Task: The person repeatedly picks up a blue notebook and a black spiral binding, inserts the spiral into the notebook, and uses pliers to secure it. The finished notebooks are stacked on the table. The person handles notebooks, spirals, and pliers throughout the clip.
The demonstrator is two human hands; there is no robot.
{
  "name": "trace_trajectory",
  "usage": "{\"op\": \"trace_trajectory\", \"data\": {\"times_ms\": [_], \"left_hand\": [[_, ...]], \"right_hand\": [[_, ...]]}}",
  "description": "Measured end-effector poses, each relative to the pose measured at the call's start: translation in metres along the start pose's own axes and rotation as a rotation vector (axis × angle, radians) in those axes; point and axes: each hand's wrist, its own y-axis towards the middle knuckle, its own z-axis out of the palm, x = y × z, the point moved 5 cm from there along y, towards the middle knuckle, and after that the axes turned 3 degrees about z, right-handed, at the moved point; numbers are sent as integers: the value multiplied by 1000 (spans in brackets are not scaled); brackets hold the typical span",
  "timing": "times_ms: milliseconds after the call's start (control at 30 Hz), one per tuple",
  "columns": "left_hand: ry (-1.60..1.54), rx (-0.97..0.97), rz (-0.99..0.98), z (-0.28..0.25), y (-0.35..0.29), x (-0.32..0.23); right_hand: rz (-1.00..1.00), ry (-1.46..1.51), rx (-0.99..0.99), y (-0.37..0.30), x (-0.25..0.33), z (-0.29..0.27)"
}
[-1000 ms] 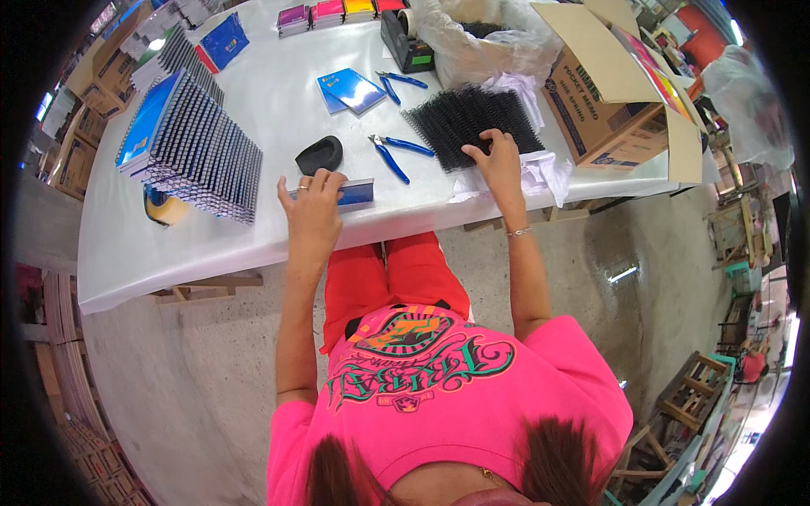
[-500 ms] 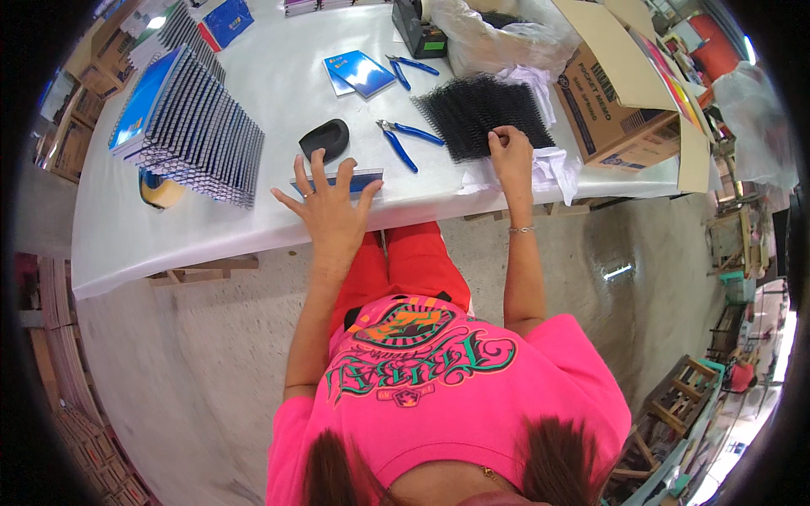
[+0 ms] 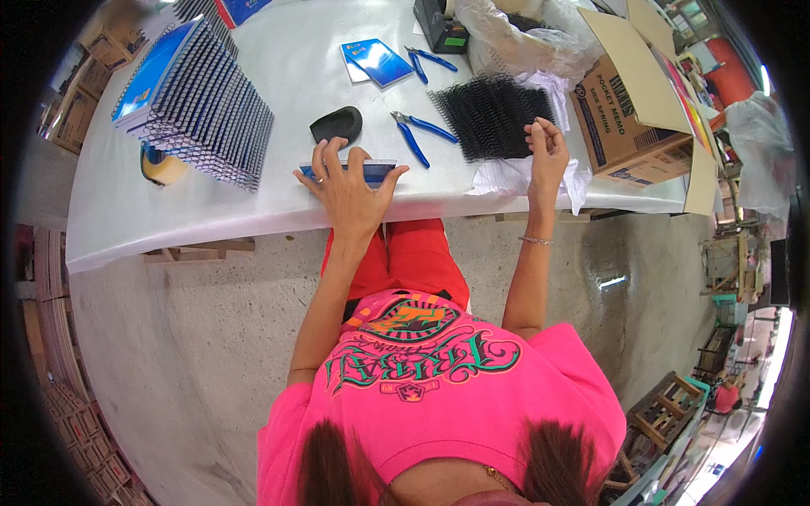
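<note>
My left hand [image 3: 350, 185] is closed over a small blue notebook [image 3: 377, 174] near the table's front edge. Its fingers bend over the far side, and the thumb lies at the right end. A pale strip with small holes shows along the notebook's upper edge. At the right side of a mat of black spiral binding coils [image 3: 489, 116], my right hand [image 3: 547, 150] is pinched, fingertips by the coils; whatever is between them is too small to make out. Just beyond my left hand lies a black curved pad [image 3: 337, 126]. Blue-handled cutters [image 3: 413, 133] rest between both hands.
A tall stack of spiral-bound notebooks [image 3: 215, 101] stands at left beside a tape roll [image 3: 164, 169]. Farther back lie two blue booklets [image 3: 375, 63], other blue cutters [image 3: 430, 61] and a tape dispenser [image 3: 440, 27]. A clear plastic bag [image 3: 519, 42] and open cardboard box [image 3: 620, 118] stand at right.
My left hand's spread fingers have closed onto the blue notebook. My right hand has slid rightward across the coils to their edge, still pinched. The whole view has shifted slightly.
</note>
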Motion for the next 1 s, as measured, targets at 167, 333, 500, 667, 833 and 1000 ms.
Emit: {"op": "trace_trajectory", "data": {"times_ms": [167, 333, 500, 667, 833, 1000], "left_hand": [[-16, -43, 27, 1, 3, 2], [7, -53, 46, 0, 3, 2], [24, -61, 59, 0, 3, 1], [-3, -52, 53, -2, 3, 0], [7, -55, 72, 2, 3, 6], [-10, -71, 74, -1, 4, 3]], "right_hand": [[141, 458, 185, -12, 13, 16], [24, 320, 495, -47, 45, 67], [-92, -193, 678, -79, 35, 109], [-64, -240, 758, -91, 31, 127], [-133, -247, 749, -95, 39, 130], [-190, -252, 676, -98, 35, 128]]}}
